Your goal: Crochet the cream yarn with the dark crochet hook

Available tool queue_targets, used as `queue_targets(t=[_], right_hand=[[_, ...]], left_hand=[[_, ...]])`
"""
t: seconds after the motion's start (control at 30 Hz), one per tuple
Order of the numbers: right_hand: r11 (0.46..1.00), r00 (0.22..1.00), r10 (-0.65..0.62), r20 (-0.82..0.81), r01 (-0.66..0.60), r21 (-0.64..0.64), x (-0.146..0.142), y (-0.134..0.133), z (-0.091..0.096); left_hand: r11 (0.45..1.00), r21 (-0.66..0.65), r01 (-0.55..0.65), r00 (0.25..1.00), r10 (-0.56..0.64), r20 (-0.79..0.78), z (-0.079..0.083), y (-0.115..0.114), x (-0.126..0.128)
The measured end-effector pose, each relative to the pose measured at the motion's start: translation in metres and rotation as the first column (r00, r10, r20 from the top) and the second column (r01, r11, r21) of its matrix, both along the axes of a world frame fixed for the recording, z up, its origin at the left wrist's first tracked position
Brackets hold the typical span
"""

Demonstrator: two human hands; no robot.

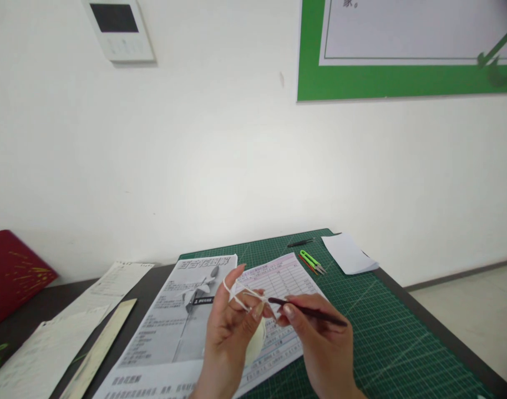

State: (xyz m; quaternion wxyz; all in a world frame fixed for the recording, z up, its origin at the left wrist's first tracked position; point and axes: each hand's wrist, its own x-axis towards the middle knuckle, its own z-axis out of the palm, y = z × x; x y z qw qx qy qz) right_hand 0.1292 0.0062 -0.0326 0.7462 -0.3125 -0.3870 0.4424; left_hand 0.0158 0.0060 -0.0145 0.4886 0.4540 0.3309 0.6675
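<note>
My left hand (228, 327) has white yarn (245, 290) looped round its raised index finger, and its thumb pinches the yarn against the other fingers. In my right hand (326, 338) is a crochet hook (315, 314) with a dark handle, held like a pen. The hook's tip points left and meets the yarn at the left thumb and fingers; the stitch there is too small to make out. Below the hands, partly hidden by the left one, lies a pale, round thing (255, 343), perhaps a yarn ball.
Printed sheets (182, 316) and a form (282, 277) lie on the green cutting mat (386, 332). Further back are green thread snips (312, 260), a dark slim tool (301, 242) and white paper (348, 253). To the left are handwritten sheets (87, 327), a ruler-like strip (99, 349) and a red item (16, 277).
</note>
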Motion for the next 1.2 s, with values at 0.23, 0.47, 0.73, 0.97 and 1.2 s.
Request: queue_targets(t=[0.23,0.47,0.73,0.97,1.2], right_hand=[[0.88,0.858,-0.299,0.418,0.079,0.468,0.005,-0.007,-0.006],[0.821,0.806,-0.244,0.54,-0.125,0.557,0.009,-0.005,-0.011],[0.93,0.93,0.357,-0.082,-0.346,0.124,-0.006,-0.002,-0.005],[0.831,0.786,0.539,-0.304,-0.556,0.037,-0.006,0.0,-0.003],[0.828,0.774,0.544,-0.325,-0.558,0.059,-0.006,-0.001,-0.004]], left_hand=[[0.995,-0.088,0.04,0.987,-0.026,0.16,0.002,-0.004,0.003],[0.884,-0.067,0.462,0.784,-0.373,0.496,0.007,0.004,-0.015],[0.813,0.028,0.581,0.711,-0.524,0.469,0.007,0.009,-0.029],[0.762,0.071,0.643,0.69,-0.618,0.377,0.006,0.009,-0.031],[0.75,0.097,0.655,0.66,-0.63,0.41,0.01,0.009,-0.029]])
